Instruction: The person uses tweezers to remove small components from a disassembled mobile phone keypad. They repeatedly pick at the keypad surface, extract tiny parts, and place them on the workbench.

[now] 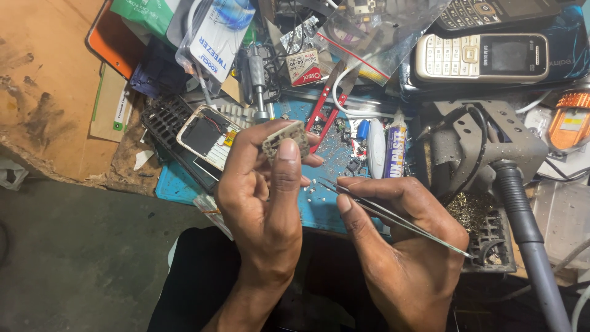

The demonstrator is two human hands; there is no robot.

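a small beige, pitted rectangular component (286,140) sits upright, pinched between thumb and fingers above the blue work mat's near edge. a pair of slim, silver metal tweezers (393,216) lies slanted across the other palm, its pointed tips aimed up-left, close to the component but apart.

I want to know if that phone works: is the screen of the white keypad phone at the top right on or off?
Off, as far as the view shows: the white keypad phone lies face up and its screen is plain dark, with nothing lit on it.
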